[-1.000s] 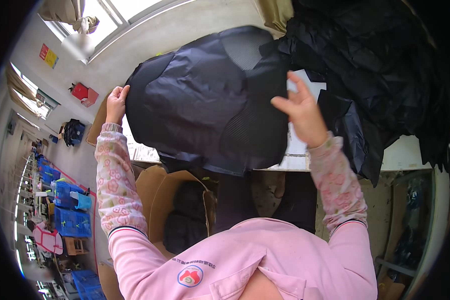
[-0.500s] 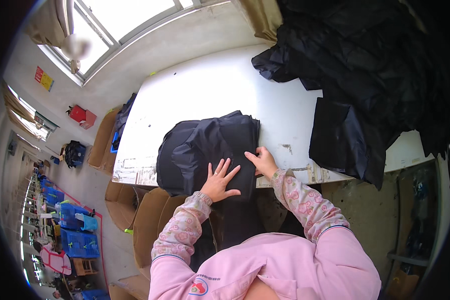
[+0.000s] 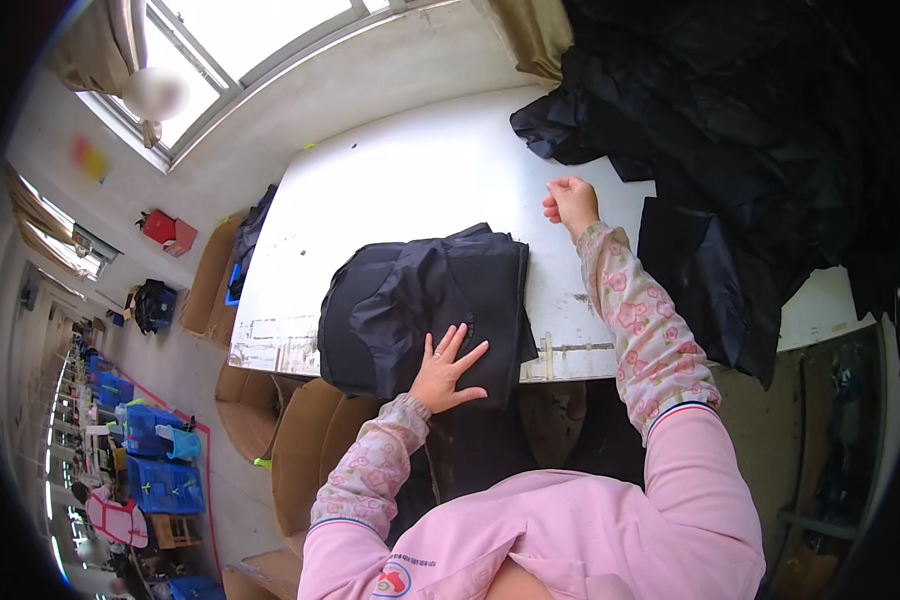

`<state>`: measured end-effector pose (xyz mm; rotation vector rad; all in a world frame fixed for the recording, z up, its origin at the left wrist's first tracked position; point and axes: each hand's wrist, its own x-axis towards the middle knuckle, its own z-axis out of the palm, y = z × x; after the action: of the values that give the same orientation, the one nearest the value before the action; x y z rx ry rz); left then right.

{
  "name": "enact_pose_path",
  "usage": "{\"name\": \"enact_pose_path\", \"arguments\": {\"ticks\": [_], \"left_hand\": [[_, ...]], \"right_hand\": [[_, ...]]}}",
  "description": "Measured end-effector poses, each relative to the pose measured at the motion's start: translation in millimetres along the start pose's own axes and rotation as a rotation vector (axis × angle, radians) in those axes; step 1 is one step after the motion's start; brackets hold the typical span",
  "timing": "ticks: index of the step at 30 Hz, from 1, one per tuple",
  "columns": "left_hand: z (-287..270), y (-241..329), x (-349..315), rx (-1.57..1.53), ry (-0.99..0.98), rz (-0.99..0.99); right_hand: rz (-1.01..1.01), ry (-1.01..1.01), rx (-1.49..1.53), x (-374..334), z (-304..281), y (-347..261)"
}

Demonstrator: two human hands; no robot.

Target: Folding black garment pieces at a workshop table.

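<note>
A stack of folded black fabric pieces (image 3: 400,300) lies at the near edge of the white table, its front overhanging slightly. My left hand (image 3: 446,376) rests flat on the stack's near right part, fingers spread, with a ring on one finger. Above the table, to the right of the stack and beyond it, is my right hand (image 3: 573,205). Its fingers are curled in, and nothing shows in them. It touches neither the stack nor the large heap of black fabric (image 3: 730,130) on the right.
The white table (image 3: 400,170) reaches back towards the wall and window. Part of the black heap hangs over its near right edge. Brown cardboard boxes (image 3: 305,450) stand below on the left. Blue crates (image 3: 165,485) line the floor farther off, near a person in pink (image 3: 115,520).
My right hand has left the stack's right edge and moved away from me, its fingers curling. My left hand has stayed on the stack. A fabric corner now sticks out at its lower right.
</note>
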<state>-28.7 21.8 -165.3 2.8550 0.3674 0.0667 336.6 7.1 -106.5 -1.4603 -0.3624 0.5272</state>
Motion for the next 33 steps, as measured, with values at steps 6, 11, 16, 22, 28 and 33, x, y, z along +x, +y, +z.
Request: {"name": "enact_pose_path", "arguments": {"ticks": [6, 11, 16, 22, 28, 33], "left_hand": [[2, 4, 15, -0.065, -0.025, 0.011], [-1, -15, 10, -0.236, -0.115, -0.089], [-12, -21, 35, -0.397, -0.208, -0.166], [-31, 63, 86, -0.306, 0.221, 0.057], [30, 133, 153, -1.111, 0.012, -0.485], [46, 101, 179, -1.031, -0.121, -0.439]], "right_hand": [[-0.395, -0.401, -0.483, -65, -14, 73], [-0.506, -0.422, -0.511, -124, -54, 58], [-0.533, -0.052, -1.135, -144, -208, 21], [-0.341, 0.051, -1.189, -162, -263, 64], [-0.439, 0.004, -0.467, -205, -156, 76], [-0.448, -0.325, -0.316, -246, -125, 46]]}}
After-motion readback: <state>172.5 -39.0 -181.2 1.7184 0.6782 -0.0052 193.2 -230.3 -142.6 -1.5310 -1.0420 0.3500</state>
